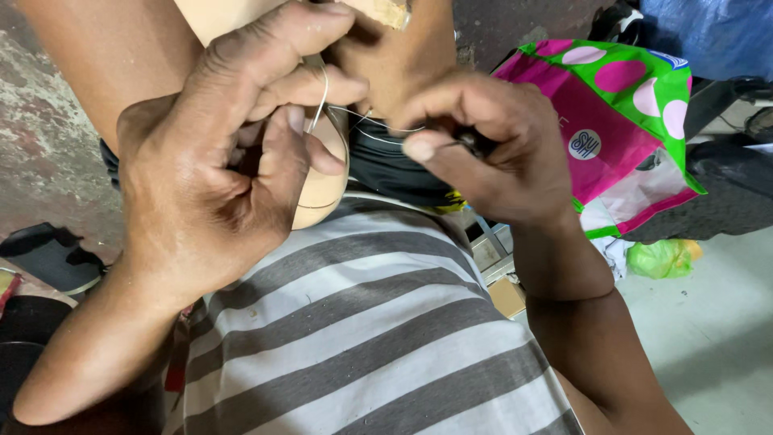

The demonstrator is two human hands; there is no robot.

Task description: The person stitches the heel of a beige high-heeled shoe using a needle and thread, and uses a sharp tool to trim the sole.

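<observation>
Left hand [217,161] curls narrow around tan shoe sole [322,189], white thread [322,97] over its forefinger. Right hand [491,149], at 3 o'clock, pinches thread taut.

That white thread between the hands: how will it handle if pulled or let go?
Likely floppy: the white thread curves slack between the left hand and right hand. Probably very light and thin, so slippery without a pinch grip. Might snap if yanked.

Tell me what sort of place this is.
Probably a small, informal shoe-repair or hand-stitching spot on a bare concrete floor. The left hand and right hand pull thin thread through a tan sole-like piece, with a pink-and-green bag nearby.
</observation>
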